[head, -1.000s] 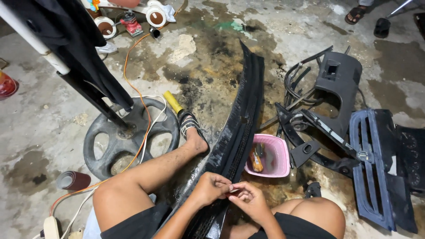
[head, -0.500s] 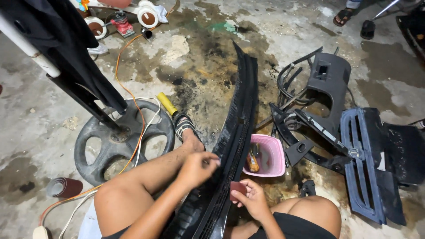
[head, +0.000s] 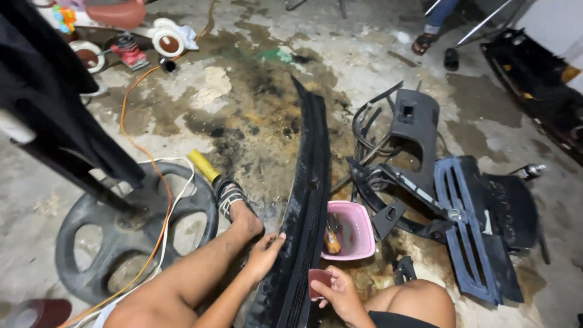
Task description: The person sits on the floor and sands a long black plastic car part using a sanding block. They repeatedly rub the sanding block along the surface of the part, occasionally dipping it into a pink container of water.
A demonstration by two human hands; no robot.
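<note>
Seated person on a stained concrete floor (head: pixel 388 67), with a long black plastic trim panel (head: pixel 306 200) lying lengthwise between the legs. The left hand (head: pixel 265 254) rests on the panel's left edge, fingers loosely spread along it and not clamped; the right hand (head: pixel 340 293) is closed around a small dark reddish pad (head: pixel 319 280), held just beside the panel's right edge. A pink basket (head: pixel 358 234) containing tools stands just right of the panel, near dismantled black car parts (head: pixel 467 225); a black wheel-shaped stand base (head: pixel 118 234) lies left of the left leg.

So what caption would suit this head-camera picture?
Seated on a stained floor, left hand steadying a long black trim panel, right hand holding a small dark red piece beside a pink basket.
</note>
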